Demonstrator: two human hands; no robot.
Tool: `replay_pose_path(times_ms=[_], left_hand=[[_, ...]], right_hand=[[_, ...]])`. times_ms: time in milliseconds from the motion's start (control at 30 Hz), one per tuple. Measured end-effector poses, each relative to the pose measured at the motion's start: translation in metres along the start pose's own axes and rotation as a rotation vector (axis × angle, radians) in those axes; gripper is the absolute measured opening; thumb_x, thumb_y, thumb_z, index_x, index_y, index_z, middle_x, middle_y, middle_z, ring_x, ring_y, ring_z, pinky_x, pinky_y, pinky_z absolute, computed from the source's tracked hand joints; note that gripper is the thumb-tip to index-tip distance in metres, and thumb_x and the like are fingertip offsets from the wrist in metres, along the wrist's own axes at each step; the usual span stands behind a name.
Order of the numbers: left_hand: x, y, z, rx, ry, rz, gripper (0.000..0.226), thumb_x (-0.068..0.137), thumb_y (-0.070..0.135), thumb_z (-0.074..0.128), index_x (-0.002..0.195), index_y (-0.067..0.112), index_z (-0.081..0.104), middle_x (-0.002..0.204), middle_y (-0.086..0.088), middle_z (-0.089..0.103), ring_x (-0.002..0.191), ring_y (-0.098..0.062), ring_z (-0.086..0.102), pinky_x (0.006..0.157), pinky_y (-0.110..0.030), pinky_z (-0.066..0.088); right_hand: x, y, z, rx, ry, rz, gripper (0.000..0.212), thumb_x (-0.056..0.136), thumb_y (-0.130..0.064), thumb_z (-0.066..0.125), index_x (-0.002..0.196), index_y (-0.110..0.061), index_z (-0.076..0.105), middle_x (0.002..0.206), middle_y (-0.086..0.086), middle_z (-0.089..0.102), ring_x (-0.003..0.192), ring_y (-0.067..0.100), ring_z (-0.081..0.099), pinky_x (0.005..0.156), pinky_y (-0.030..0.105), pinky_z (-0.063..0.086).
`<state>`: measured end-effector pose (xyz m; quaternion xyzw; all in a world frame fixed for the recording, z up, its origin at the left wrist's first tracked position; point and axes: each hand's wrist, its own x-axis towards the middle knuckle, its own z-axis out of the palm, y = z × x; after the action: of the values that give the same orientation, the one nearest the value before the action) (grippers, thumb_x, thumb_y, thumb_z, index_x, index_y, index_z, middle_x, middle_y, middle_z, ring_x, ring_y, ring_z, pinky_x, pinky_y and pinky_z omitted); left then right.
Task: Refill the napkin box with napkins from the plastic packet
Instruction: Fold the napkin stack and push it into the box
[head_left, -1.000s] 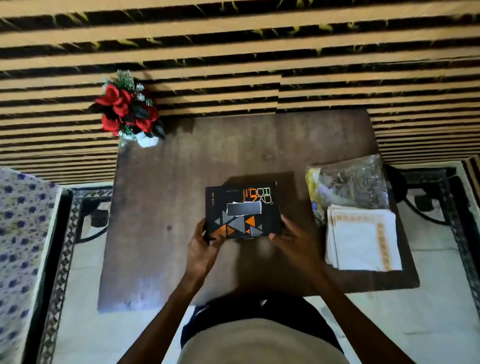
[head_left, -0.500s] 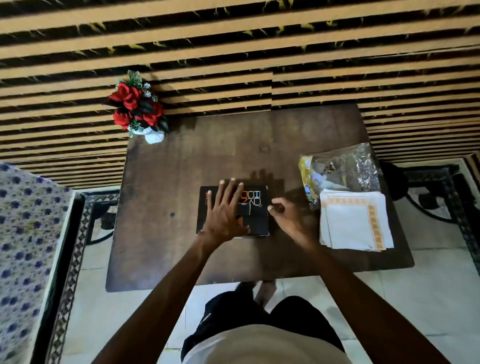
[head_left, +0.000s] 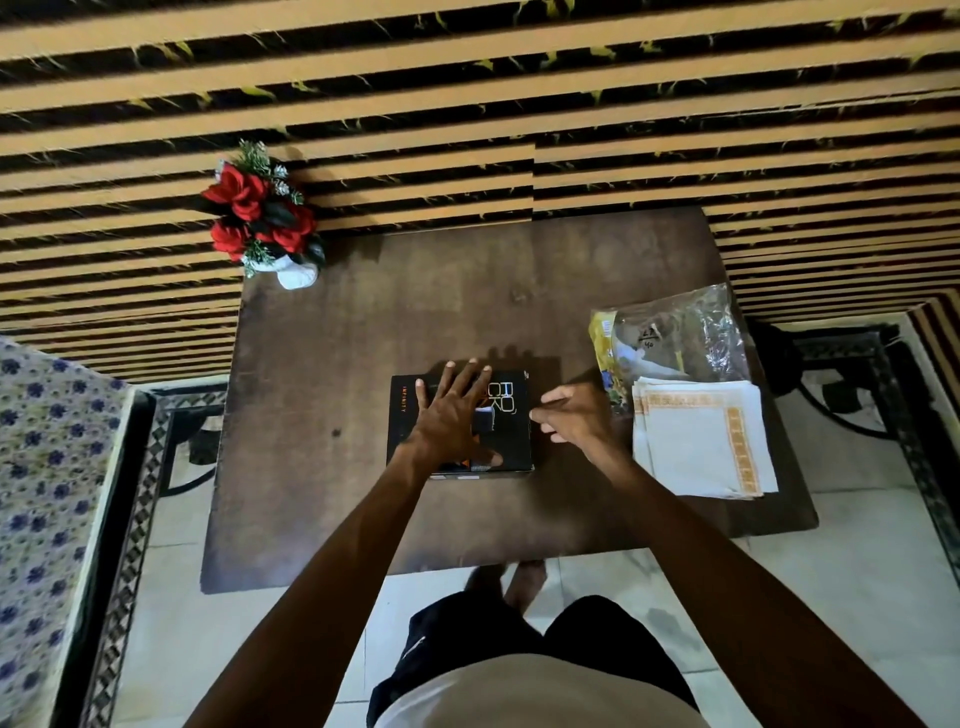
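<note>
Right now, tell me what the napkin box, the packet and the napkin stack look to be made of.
Napkin box: probably printed cardboard, matte black, with sharp folded edges and orange lettering.
Plastic packet: thin clear plastic film, going by its crinkles and glinting highlights, with a yellow printed edge.
Napkin stack: white, matte, soft layered edges and an orange border; paper or cloth, cannot tell.

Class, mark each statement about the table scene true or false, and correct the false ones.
1. The left hand lies flat on the black napkin box. True.
2. The right hand holds a napkin. False: it holds nothing, beside the box.
3. The napkin stack lies partly on the plastic packet. True.
4. The red flowers stand at the table's near right corner. False: at its far left corner.
</note>
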<state>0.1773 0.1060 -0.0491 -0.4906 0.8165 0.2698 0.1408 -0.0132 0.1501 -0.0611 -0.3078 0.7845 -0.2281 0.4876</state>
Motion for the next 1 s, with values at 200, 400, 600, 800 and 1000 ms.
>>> replay_pose_path(times_ms=[200,400,600,800,1000], left_hand=[[0.000,-0.001,0.002,-0.009,0.002,-0.010,0.133,0.059,0.056,0.082,0.154,0.025,-0.006,0.163,0.000,-0.013,0.148,-0.028,-0.019,0.111,-0.066,-0.009],[0.000,-0.001,0.002,-0.011,-0.002,-0.008,0.134,0.059,0.056,0.082,0.153,0.025,-0.007,0.163,0.000,-0.014,0.148,-0.029,-0.020,0.110,-0.066,-0.011],[-0.001,-0.004,0.003,-0.016,0.027,0.000,0.132,0.060,0.057,0.081,0.153,0.025,-0.006,0.163,0.000,-0.014,0.148,-0.028,-0.020,0.111,-0.064,-0.012],[-0.003,0.014,0.003,-0.083,0.108,0.107,0.084,0.074,0.047,0.074,0.146,0.039,0.031,0.163,0.002,-0.001,0.150,-0.027,-0.011,0.114,-0.068,-0.006],[0.008,0.051,0.003,-0.008,0.144,0.042,0.044,0.085,0.041,0.063,0.128,0.034,0.056,0.157,-0.002,0.021,0.149,-0.032,0.005,0.113,-0.071,-0.002]], right_hand=[[0.008,-0.002,0.006,-0.133,0.064,-0.010,0.037,0.063,-0.018,0.079,0.099,-0.011,0.073,0.076,0.010,0.077,0.068,0.021,0.075,0.068,0.041,0.063],[0.006,0.004,0.007,-0.138,0.089,-0.031,0.029,0.067,-0.018,0.080,0.096,-0.014,0.074,0.075,0.008,0.076,0.066,0.020,0.074,0.066,0.041,0.063],[0.013,0.027,-0.016,-0.205,0.129,-0.022,0.029,0.079,-0.008,0.069,0.107,-0.009,0.072,0.109,0.011,0.074,0.100,0.029,0.070,0.093,0.038,0.055],[0.003,0.033,-0.007,-0.417,0.091,-0.164,0.065,0.083,-0.046,0.065,0.135,-0.012,0.048,0.125,0.015,0.064,0.116,0.035,0.059,0.094,0.039,0.048],[0.007,0.036,-0.009,-0.576,0.238,-0.209,0.041,0.087,-0.019,0.065,0.125,-0.007,0.059,0.115,0.016,0.069,0.108,0.032,0.064,0.090,0.036,0.052]])
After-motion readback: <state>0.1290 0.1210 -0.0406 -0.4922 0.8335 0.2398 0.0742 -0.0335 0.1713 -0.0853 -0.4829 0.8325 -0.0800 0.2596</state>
